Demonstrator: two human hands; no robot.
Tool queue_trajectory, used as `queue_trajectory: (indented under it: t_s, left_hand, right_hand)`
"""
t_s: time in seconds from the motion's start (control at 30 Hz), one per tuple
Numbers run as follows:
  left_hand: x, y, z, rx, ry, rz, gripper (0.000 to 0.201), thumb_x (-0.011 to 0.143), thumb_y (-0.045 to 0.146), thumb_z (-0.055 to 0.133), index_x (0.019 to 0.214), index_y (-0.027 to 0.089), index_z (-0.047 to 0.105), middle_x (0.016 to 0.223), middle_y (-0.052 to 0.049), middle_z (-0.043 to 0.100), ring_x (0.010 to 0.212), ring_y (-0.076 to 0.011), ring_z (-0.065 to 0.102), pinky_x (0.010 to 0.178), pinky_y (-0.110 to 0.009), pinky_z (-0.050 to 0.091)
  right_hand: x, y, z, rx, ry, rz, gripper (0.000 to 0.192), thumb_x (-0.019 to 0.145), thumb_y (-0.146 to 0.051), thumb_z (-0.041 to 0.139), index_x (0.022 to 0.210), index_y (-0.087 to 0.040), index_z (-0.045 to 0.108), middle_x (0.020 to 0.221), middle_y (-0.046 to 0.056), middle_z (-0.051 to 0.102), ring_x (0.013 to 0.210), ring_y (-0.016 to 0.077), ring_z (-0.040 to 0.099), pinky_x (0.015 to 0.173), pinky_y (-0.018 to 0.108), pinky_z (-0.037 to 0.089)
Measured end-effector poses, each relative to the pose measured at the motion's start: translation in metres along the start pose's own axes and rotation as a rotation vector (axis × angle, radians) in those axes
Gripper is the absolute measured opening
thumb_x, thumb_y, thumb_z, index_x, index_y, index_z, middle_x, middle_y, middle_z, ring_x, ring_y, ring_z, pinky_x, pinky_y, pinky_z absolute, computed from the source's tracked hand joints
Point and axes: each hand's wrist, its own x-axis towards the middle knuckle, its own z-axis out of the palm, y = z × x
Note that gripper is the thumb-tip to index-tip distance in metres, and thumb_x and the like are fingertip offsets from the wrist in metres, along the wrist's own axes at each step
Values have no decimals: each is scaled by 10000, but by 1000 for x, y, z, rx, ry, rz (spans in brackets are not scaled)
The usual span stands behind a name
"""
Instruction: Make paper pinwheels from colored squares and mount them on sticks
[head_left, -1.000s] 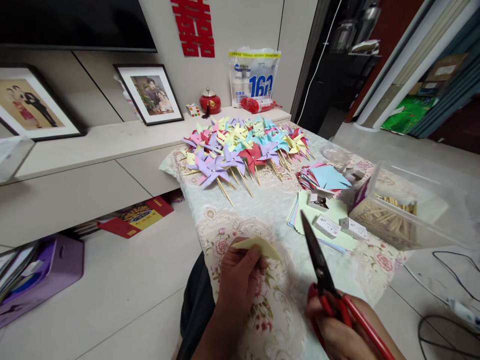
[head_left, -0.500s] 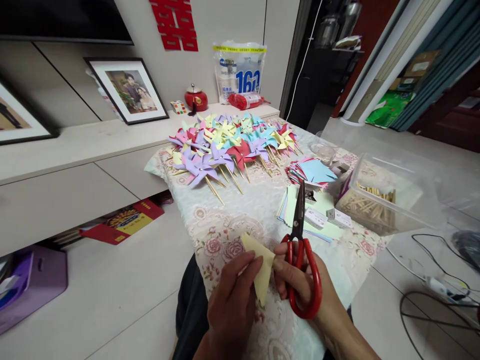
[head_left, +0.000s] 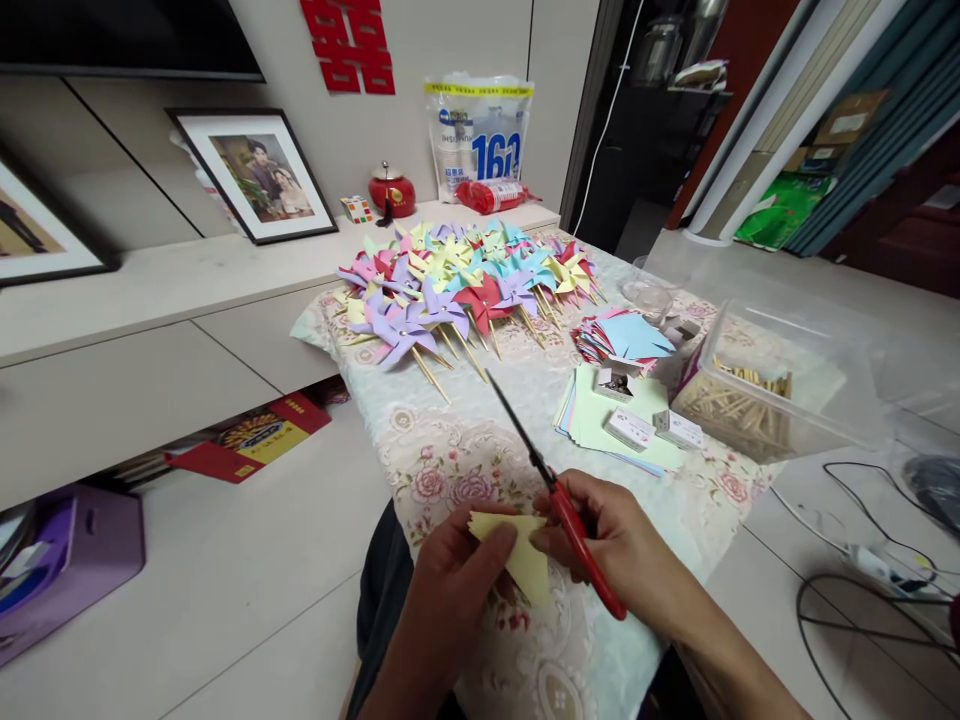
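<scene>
A folded piece of pale yellow paper [head_left: 529, 570] is pinched in my left hand [head_left: 469, 565], thumb on top, at the table's near edge. My right hand [head_left: 611, 530] is closed around a pair of red-handled scissors [head_left: 571, 520], whose dark blades point up and to the left, away from the paper. The right fingertips also touch the paper's right corner. Beyond the hands stand many paper pinwheels [head_left: 480, 300] on wooden sticks, in purple, red, yellow, blue and pink.
Right of centre lie stacked paper sheets [head_left: 585, 425] with small white boxes [head_left: 630, 428] on them. Behind is a pile of cut coloured squares [head_left: 634, 335]. A clear plastic bin [head_left: 817, 425] holds wooden sticks. A floral cloth [head_left: 442, 455] covers the table; cables [head_left: 806, 610] lie on the floor.
The scissors have swung from pointing upward to pointing up-left, seen edge-on. The yellow paper has turned and dropped slightly, and my left thumb now lies across it.
</scene>
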Motion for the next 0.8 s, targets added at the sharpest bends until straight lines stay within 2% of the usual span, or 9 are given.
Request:
queue_trajectory:
  t_s: [0.17, 0.3, 0.4, 0.57, 0.67, 0.77, 0.8]
  left_hand:
    - [3, -3, 12, -188, 91, -74, 261, 682, 369, 860, 771, 163, 726, 647, -8, 696, 554, -110, 590, 546, -216, 476]
    - [2, 4, 20, -316, 165, -66, 299, 598, 337, 908, 712, 144, 710, 583, 8, 674, 469, -80, 541, 480, -189, 436]
    - [2, 6, 23, -339, 154, -74, 302, 592, 319, 912, 735, 129, 725, 632, -10, 699, 493, -86, 558, 488, -193, 452]
    - [7, 6, 20, -379, 111, -52, 276, 597, 306, 912, 710, 141, 721, 636, 5, 681, 492, -79, 534, 474, -193, 440]
    - [13, 12, 15, -443, 102, -54, 244, 639, 311, 892, 710, 160, 714, 608, 17, 657, 482, -81, 525, 458, -193, 420]
    - [20, 17, 12, -548, 95, -27, 198, 669, 278, 875, 755, 183, 724, 675, 14, 687, 534, -96, 563, 473, -197, 440]
    - [23, 18, 12, -585, 107, -13, 196, 661, 250, 877, 774, 188, 729, 717, 13, 706, 568, -102, 585, 487, -197, 453]
  right_hand:
    - [-2, 2, 4, 81, -4, 3, 285, 766, -361, 803, 826, -196, 578, 696, -54, 516, 555, 84, 424, 486, 204, 351]
    - [-5, 8, 8, 58, 41, 6, 349, 693, -336, 860, 780, -190, 554, 705, -52, 511, 605, 93, 416, 533, 209, 358]
    - [-4, 11, 11, 66, 77, -11, 384, 680, -344, 867, 738, -189, 521, 673, -62, 472, 602, 89, 381, 539, 208, 337]
    - [-2, 10, 8, 129, 62, -28, 389, 695, -398, 860, 787, -191, 544, 686, -56, 487, 572, 79, 369, 494, 199, 310]
    - [-13, 15, -1, 206, 0, -33, 403, 762, -520, 790, 903, -195, 597, 672, -50, 488, 527, 82, 384, 469, 204, 349]
    - [-36, 29, -14, 315, -154, -64, 551, 800, -665, 679, 1070, -186, 638, 683, -26, 505, 573, 115, 448, 584, 266, 472]
    - [-45, 36, -19, 341, -251, -66, 643, 766, -714, 675, 1121, -178, 642, 675, -23, 505, 576, 126, 472, 602, 288, 491]
